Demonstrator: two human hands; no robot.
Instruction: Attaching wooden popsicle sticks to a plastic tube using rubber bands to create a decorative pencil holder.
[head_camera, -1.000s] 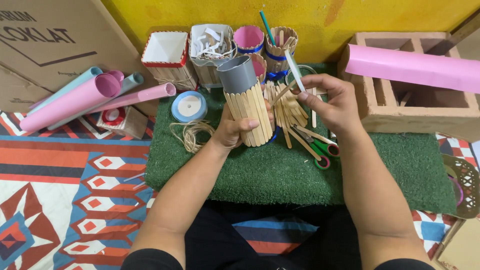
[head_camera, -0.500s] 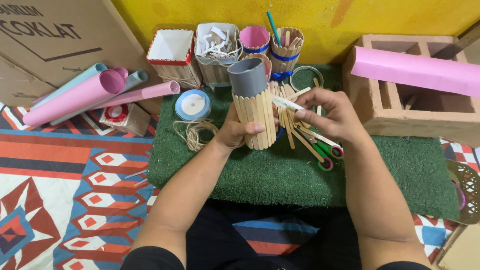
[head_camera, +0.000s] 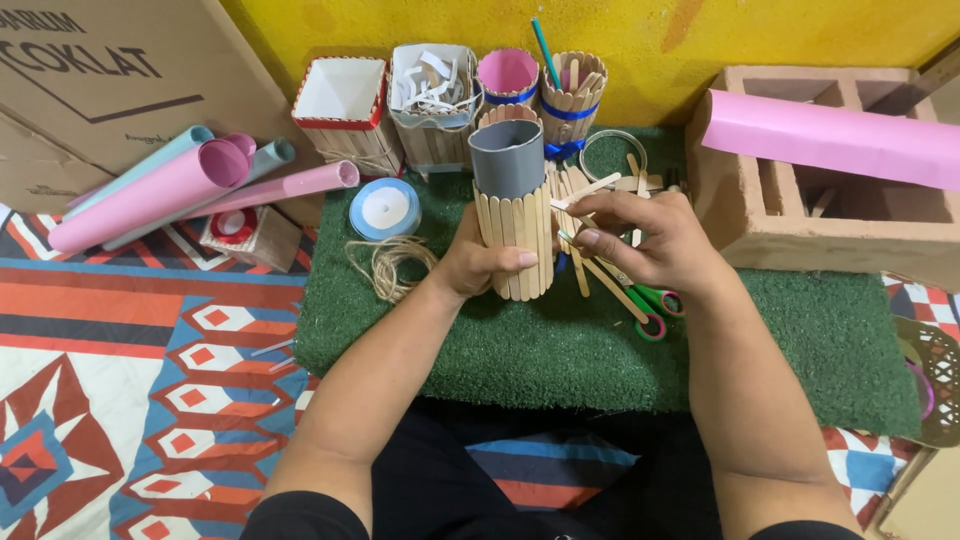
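The left hand (head_camera: 480, 262) grips the stick-clad grey tube (head_camera: 512, 205); the right hand (head_camera: 640, 240) pinches a wooden stick (head_camera: 588, 188) beside it, seemingly cladding; next needs careful alignment.
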